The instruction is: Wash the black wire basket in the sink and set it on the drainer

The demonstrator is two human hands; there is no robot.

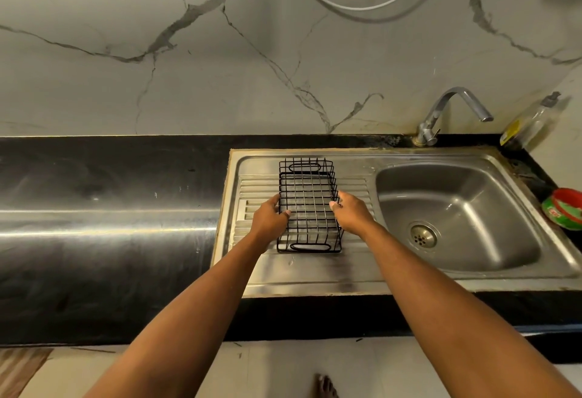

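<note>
One black wire basket (308,205) on drainer (357,188); left hand (270,218) grips its 9 o'clock side, right hand (353,215) its 3 o'clock side.

A black rectangular wire basket (307,205) stands upright on the ribbed stainless-steel drainer (356,185), its long sides running away from the person. The left hand (271,215) grips the left side and the right hand (352,215) the right, each thumb hooked over the top wire. To the right lies the steel sink bowl (456,205), with a curved chrome tap (453,111) behind it. A clear plastic bottle (532,123) and a red-and-green round tub (565,208) sit on the black tabletop (110,183).
</note>
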